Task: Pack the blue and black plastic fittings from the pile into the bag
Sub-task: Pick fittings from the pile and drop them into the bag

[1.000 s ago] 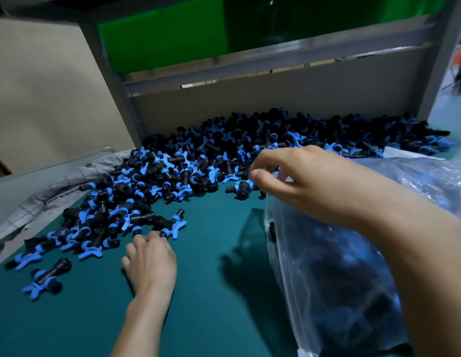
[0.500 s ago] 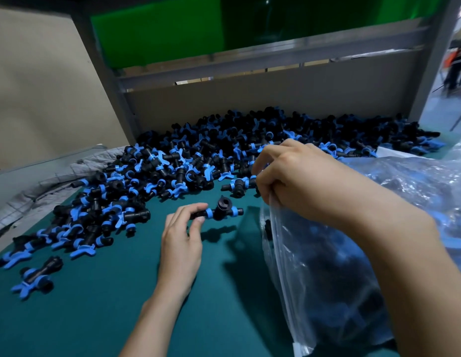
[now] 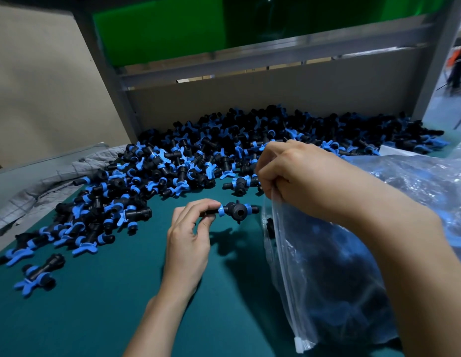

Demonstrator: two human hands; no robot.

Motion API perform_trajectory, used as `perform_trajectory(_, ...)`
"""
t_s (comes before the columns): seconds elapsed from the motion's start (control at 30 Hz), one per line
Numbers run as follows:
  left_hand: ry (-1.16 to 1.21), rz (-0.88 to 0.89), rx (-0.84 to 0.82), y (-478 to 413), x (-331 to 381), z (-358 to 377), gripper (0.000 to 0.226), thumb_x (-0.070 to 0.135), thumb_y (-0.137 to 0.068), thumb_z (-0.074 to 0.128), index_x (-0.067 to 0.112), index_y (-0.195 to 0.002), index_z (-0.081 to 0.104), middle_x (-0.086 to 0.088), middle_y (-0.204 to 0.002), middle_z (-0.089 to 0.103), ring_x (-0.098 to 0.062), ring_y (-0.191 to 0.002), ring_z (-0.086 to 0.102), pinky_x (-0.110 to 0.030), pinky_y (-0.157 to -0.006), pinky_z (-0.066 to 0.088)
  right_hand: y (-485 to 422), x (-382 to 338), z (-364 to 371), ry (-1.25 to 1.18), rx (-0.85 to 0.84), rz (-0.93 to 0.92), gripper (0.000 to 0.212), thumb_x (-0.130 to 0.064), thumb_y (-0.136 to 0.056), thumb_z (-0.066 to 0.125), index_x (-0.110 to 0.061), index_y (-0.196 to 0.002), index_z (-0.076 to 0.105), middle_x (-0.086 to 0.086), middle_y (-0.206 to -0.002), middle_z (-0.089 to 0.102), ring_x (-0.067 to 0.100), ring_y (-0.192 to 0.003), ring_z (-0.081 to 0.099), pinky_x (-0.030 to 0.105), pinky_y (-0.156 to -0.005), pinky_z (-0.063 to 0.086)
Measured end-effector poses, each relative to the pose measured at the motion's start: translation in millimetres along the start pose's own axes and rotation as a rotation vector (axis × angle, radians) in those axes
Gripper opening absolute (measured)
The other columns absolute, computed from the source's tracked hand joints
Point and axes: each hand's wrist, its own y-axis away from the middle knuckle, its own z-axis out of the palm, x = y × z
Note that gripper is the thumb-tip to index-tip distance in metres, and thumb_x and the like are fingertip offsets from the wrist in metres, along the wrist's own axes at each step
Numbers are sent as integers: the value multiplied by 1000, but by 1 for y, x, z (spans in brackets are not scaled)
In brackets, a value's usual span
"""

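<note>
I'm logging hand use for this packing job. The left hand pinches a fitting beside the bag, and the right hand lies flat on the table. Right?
Not quite. The head view shows the right hand off the table, gripping the top edge of the bag and holding it up. The left hand does pinch a fitting beside the bag.

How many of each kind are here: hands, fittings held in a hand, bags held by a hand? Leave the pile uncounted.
Hands: 2 (left hand, right hand)
Fittings held: 1 (fitting, pinched by the left hand)
Bags held: 1 (bag, gripped by the right hand)
Total: 4
</note>
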Motion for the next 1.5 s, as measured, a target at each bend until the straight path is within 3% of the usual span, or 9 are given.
perform_trajectory(0.2,27,-26,1,0,3,-1,36,8,-87,59,39,-104,65,25,-108,64,-6,-108,55,-6,-90,36,0,1,1,-10,9,16,37,2,-72,54,-30,-54,47,-9,-101,57,20,-91,56,36,-74,49)
perform_trajectory(0.6,144,-121,16,-1,8,-1,44,1,-89,63,44,-100,67,23,-102,64,-9,-101,60,-7,-88,38,1,3,1,-24,5,22,37,2,-72,54,-28,-51,46,-10,-98,55,19,-86,55,37,-73,50)
perform_trajectory(0.83,257,-306,71,-2,5,2,20,16,-95,63,30,-106,70,4,-103,70,-4,-94,63,-13,-82,44,0,2,0,-42,9,37,40,2,-71,54,-30,-49,44,-11,-96,56,18,-84,55,38,-72,50)
perform_trajectory(1.03,273,-333,100,-4,5,-1,20,15,-96,60,32,-103,68,24,-94,70,7,-80,58,-5,-71,41,1,2,1,-58,8,44,39,2,-70,54,-30,-49,44,-10,-95,56,18,-84,56,38,-71,50)
perform_trajectory(1.1,290,-355,96,-6,5,-1,20,16,-97,59,33,-102,68,19,-85,68,4,-72,52,-6,-66,41,1,2,1,-56,10,46,39,2,-70,54,-30,-49,45,-10,-95,56,18,-83,56,38,-71,50)
perform_trajectory(1.17,465,-507,123,-9,4,-2,20,13,-99,54,27,-104,67,14,-83,67,0,-72,52,-12,-67,42,1,2,1,-51,13,45,38,1,-71,54,-30,-50,45,-10,-96,56,18,-83,56,38,-71,50)
perform_trajectory(1.27,1178,-897,139,-13,5,-4,20,12,-100,46,20,-102,64,10,-85,68,-5,-74,55,-22,-68,40,1,2,1,-50,13,44,37,1,-71,54,-30,-51,45,-10,-96,56,18,-84,55,39,-71,50)
perform_trajectory(1.33,1477,-1029,101,-12,4,-6,16,17,-97,47,19,-101,63,9,-89,66,-6,-74,55,-23,-70,38,1,2,1,-47,12,39,38,1,-71,54,-30,-51,45,-9,-96,56,20,-84,56,39,-71,50)
perform_trajectory(1.5,1619,-1065,126,-10,2,-6,15,17,-91,51,16,-98,64,7,-88,65,-7,-70,58,-24,-71,37,0,2,2,-42,1,36,36,1,-71,53,-29,-53,47,-9,-98,57,20,-85,56,39,-73,51)
